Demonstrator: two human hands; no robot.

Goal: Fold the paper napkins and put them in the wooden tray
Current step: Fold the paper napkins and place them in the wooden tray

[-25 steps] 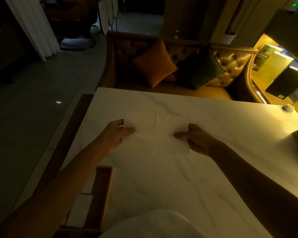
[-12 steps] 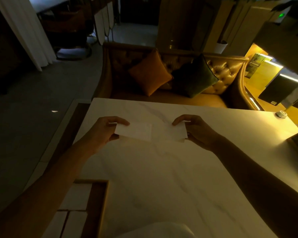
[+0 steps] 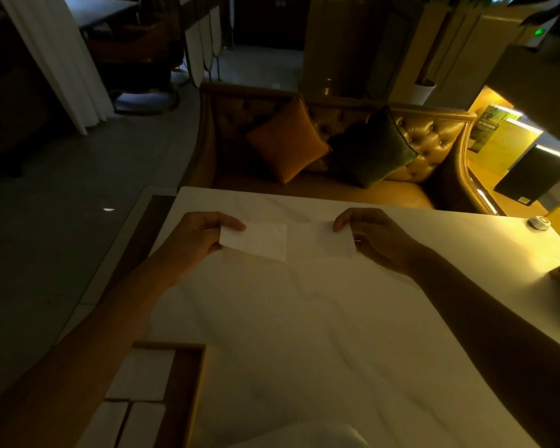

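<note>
Dim room, white table (image 3: 304,334). Napkin (image 3: 286,241) pinched at both ends: left hand (image 3: 197,236), right hand (image 3: 374,236). Tray (image 3: 193,392) near left, 3 napkins inside.

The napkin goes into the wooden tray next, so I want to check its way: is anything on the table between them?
Nothing visible. The napkin, held by the left hand and right hand, has only bare table between it and the wooden tray, where folded napkins already lie.

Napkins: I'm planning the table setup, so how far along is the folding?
Done: folded white napkins already lie in the wooden tray. In hand: left hand and right hand hold one paper napkin, folded into a strip. Left: finish folding and tray it.
</note>
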